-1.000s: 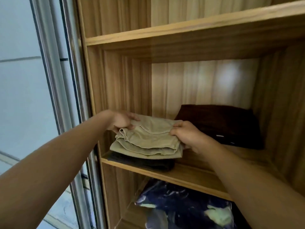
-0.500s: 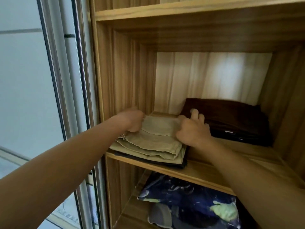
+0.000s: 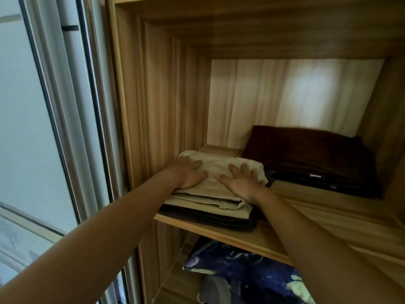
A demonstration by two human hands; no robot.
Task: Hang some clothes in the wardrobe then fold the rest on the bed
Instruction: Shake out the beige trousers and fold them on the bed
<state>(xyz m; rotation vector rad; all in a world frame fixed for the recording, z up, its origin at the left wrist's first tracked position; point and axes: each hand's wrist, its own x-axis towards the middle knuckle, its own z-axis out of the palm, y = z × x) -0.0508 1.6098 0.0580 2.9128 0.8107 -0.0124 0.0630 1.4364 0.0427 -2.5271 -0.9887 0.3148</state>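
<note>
Left hand [image 3: 189,174] flat, fingers straight, palm down on folded beige cloth garment [image 3: 213,171]. Right hand [image 3: 241,182] likewise, fingers spread on right half. Neither grips.

Garment lies on folded dark grey garment [image 3: 208,217], left end of wooden wardrobe shelf [image 3: 241,236].

Risks:
- Stack front sits at shelf lip. Palms dragging back on lift-off could pull top layers forward, down onto blue patterned bundle [image 3: 241,270] below.
- Uneven push could ruck folds, or shove right corner into dark brown folded pile [image 3: 306,154] just beside.

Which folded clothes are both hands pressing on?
The beige folded clothes, topmost at the left of the shelf. The left hand and right hand lie flat on them; the dark grey garment lies underneath, the brown pile sits to the right.
</note>
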